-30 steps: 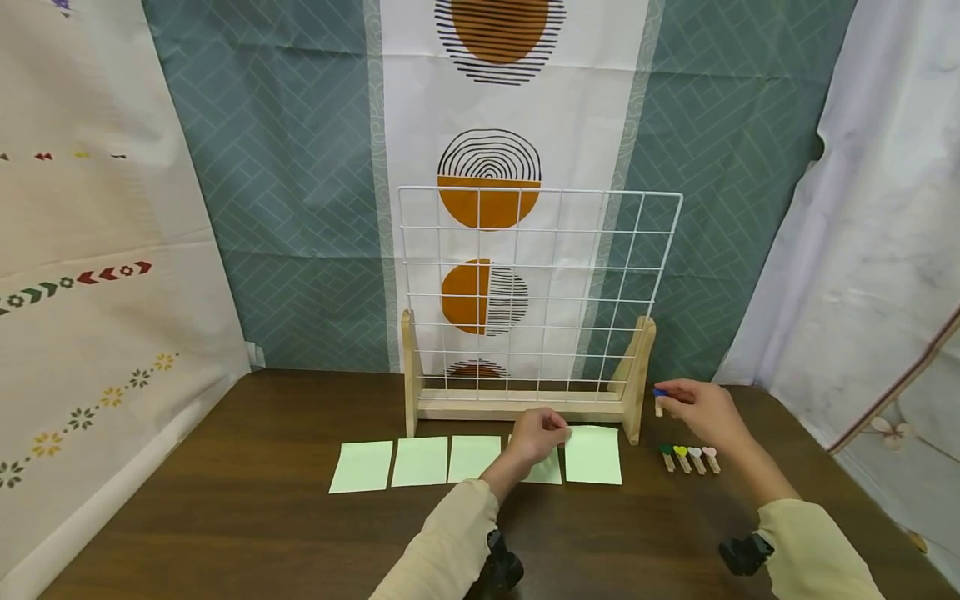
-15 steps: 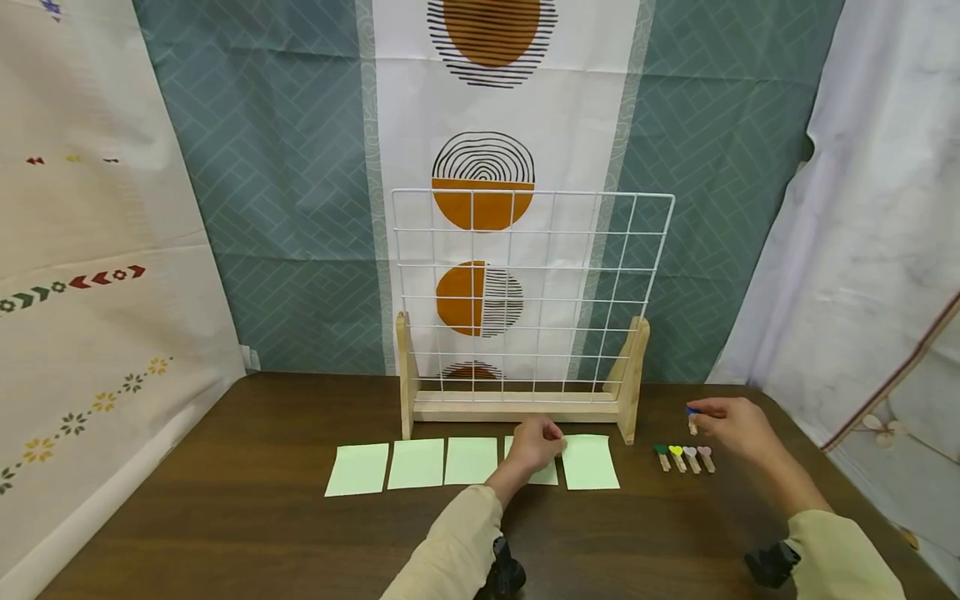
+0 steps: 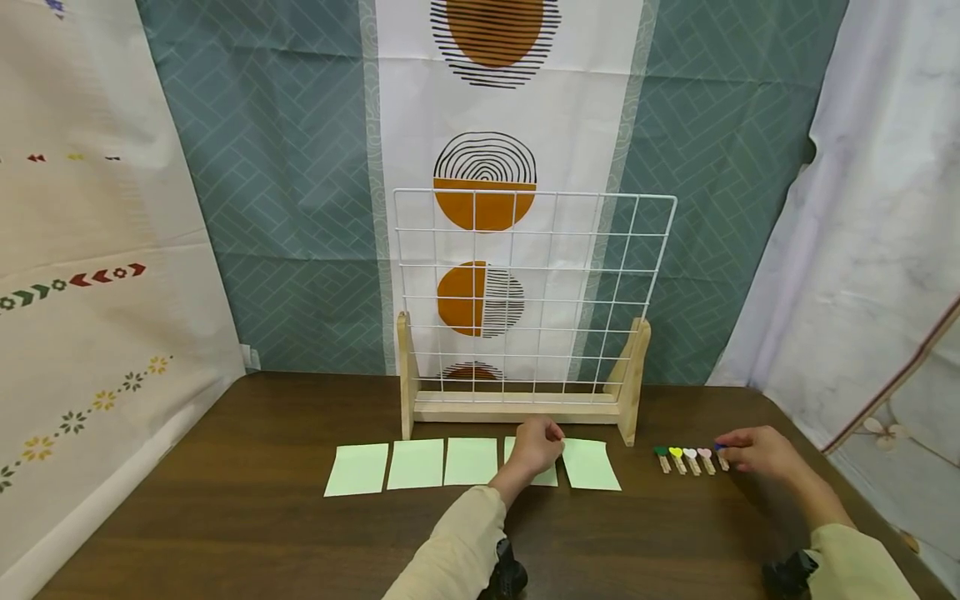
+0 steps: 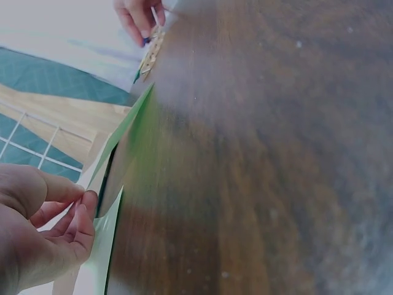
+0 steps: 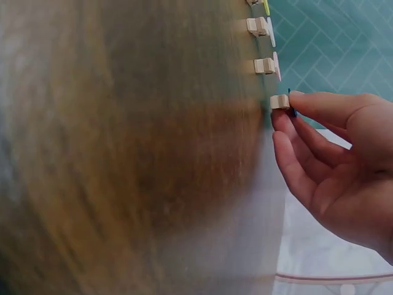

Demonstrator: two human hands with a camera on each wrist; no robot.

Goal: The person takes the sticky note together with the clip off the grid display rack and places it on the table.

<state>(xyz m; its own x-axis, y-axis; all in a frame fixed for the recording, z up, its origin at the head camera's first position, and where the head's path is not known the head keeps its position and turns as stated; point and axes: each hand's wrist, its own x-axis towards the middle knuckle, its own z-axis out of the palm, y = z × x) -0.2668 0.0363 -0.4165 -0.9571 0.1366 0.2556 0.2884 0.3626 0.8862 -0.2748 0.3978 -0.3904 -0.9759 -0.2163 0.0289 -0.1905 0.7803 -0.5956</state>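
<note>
My right hand (image 3: 765,454) pinches a small wooden clothespin with a blue top (image 5: 280,102) between thumb and fingers, at the right end of a row of clothespins. The others carry a green top (image 3: 662,458), a yellow heart (image 3: 678,458), a white heart (image 3: 692,460) and a pink heart (image 3: 707,460). With its thumb and fingertips my left hand (image 3: 536,446) pinches the upper left corner of the rightmost pale green paper sheet (image 3: 592,467). In the left wrist view that sheet (image 4: 126,132) stands tilted off the wood. Another sheet (image 3: 543,475) is partly covered by this hand.
Further pale green sheets (image 3: 471,461) lie in a row to the left on the dark wooden table (image 3: 262,517). A white wire grid (image 3: 536,268) in a wooden stand (image 3: 517,410) rises behind them. Fabric hangings (image 3: 300,183) surround the table's back and sides.
My right hand has carried the blue-topped clothespin right and nearer, down to the end of the row. The left hand keeps its hold, and the rightmost sheet has turned slightly.
</note>
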